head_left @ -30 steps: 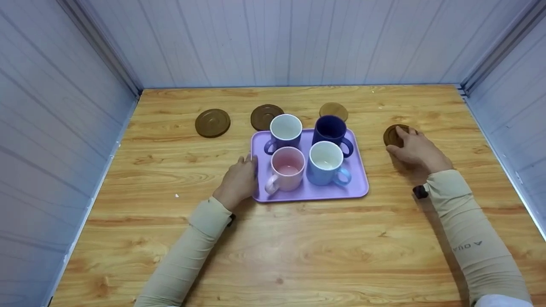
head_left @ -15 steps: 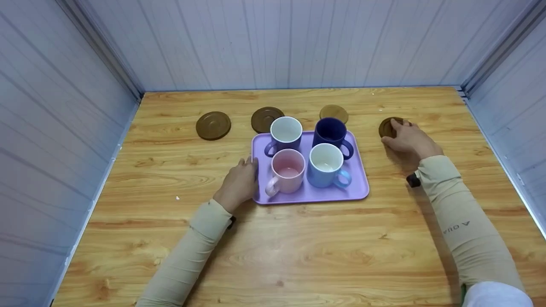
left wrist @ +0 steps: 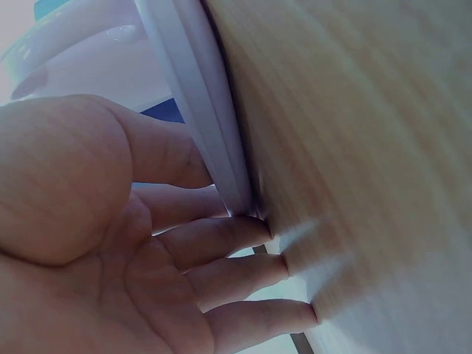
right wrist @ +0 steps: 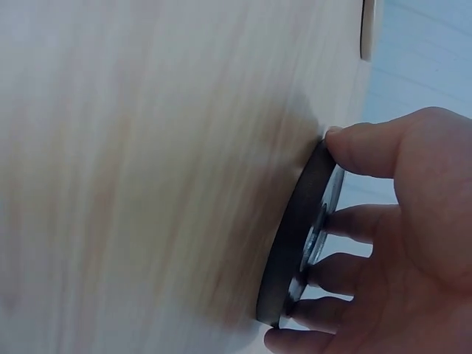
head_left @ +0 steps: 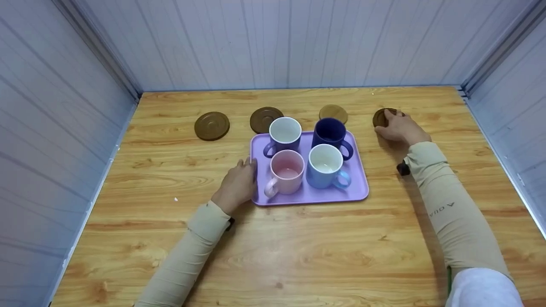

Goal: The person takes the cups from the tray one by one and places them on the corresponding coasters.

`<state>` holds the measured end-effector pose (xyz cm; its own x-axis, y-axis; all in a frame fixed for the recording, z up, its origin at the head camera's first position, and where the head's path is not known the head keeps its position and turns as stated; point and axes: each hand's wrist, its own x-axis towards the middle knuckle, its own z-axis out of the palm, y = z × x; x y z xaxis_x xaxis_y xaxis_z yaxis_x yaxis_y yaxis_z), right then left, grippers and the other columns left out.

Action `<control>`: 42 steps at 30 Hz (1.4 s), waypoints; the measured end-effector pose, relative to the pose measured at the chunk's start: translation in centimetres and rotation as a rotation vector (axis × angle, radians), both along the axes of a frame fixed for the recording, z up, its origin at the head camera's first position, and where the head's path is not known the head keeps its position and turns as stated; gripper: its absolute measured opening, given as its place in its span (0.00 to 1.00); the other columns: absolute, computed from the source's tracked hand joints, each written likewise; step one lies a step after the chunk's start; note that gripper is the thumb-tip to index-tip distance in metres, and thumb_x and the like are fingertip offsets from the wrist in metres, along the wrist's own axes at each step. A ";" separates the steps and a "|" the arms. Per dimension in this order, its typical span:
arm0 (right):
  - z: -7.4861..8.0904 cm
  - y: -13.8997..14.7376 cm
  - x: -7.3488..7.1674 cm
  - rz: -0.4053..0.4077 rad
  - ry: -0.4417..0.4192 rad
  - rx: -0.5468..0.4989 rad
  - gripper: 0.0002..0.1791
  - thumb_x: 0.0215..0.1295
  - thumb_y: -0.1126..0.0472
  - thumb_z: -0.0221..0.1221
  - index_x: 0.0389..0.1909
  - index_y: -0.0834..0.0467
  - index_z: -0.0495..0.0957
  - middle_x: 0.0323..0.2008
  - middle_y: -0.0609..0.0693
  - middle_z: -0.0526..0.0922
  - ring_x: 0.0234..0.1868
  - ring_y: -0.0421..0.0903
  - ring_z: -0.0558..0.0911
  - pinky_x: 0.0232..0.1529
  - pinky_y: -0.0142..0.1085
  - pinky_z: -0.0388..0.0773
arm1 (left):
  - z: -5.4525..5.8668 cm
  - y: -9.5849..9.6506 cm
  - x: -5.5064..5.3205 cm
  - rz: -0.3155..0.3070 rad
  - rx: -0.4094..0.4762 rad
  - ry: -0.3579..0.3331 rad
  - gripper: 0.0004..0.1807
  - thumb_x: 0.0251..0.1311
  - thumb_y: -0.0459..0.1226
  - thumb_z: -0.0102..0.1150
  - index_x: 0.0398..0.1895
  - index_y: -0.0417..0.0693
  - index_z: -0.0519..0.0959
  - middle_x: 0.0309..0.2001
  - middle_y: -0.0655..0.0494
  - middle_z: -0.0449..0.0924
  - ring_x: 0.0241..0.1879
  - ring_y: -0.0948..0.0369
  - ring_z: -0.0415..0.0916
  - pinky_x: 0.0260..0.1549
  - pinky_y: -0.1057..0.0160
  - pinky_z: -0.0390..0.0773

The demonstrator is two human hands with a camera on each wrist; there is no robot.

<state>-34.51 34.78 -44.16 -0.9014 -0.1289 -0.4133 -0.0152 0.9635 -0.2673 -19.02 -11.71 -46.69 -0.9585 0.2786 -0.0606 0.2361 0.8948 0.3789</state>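
Observation:
My left hand (head_left: 236, 185) lies along the left edge of the lilac tray (head_left: 328, 197). In the left wrist view the thumb and a finger touch the tray rim (left wrist: 210, 110), while the other fingertips rest on the table. On the tray stand a pink mug (head_left: 289, 183), a light blue mug (head_left: 320, 177), a dark blue mug (head_left: 326, 140) and a dark mug with a white inside (head_left: 285, 130). At the right, my right hand (head_left: 401, 130) grips a round dark brown coaster (right wrist: 291, 243) across its edges, flat or nearly flat on the table.
Behind the tray lie a brown coaster (head_left: 212, 125), a darker coaster (head_left: 263, 118) partly covered by a mug, and a lighter coaster (head_left: 332, 113). Panel walls (head_left: 264, 47) enclose the wooden table (head_left: 281, 251) at the back and sides.
My right hand has slid the coaster away from me and slightly left, towards the line of other coasters. The left hand, tray and mugs have stayed in place.

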 end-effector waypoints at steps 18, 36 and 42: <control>0.1 -0.7 -1.8 -0.022 -0.011 -0.020 0.49 0.78 0.37 0.40 0.82 0.64 0.30 0.75 0.82 0.28 0.75 0.82 0.32 0.72 0.74 0.42 | -0.2 0.0 0.3 -0.001 0.007 0.045 0.26 0.70 0.30 0.52 0.70 0.29 0.71 0.69 0.32 0.72 0.61 0.34 0.74 0.52 0.36 0.80; 0.0 -0.5 -1.8 -0.084 0.031 -0.077 0.51 0.76 0.37 0.47 0.83 0.60 0.33 0.78 0.79 0.37 0.77 0.78 0.39 0.71 0.73 0.47 | 0.1 0.0 0.1 0.004 0.011 0.017 0.27 0.71 0.30 0.51 0.72 0.30 0.69 0.72 0.30 0.67 0.67 0.31 0.69 0.59 0.35 0.76; 0.1 -0.3 -1.6 -0.090 0.085 -0.115 0.53 0.74 0.35 0.49 0.83 0.62 0.37 0.78 0.78 0.38 0.76 0.81 0.38 0.72 0.73 0.46 | 0.0 0.0 0.1 0.009 0.003 0.018 0.27 0.72 0.32 0.51 0.72 0.30 0.69 0.71 0.32 0.69 0.65 0.32 0.71 0.57 0.35 0.77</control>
<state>-36.09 34.44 -44.01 -0.9425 -0.0885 -0.3224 0.0421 0.9252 -0.3770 -18.91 -11.75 -46.66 -0.9618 0.2705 -0.0420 0.2354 0.8955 0.3776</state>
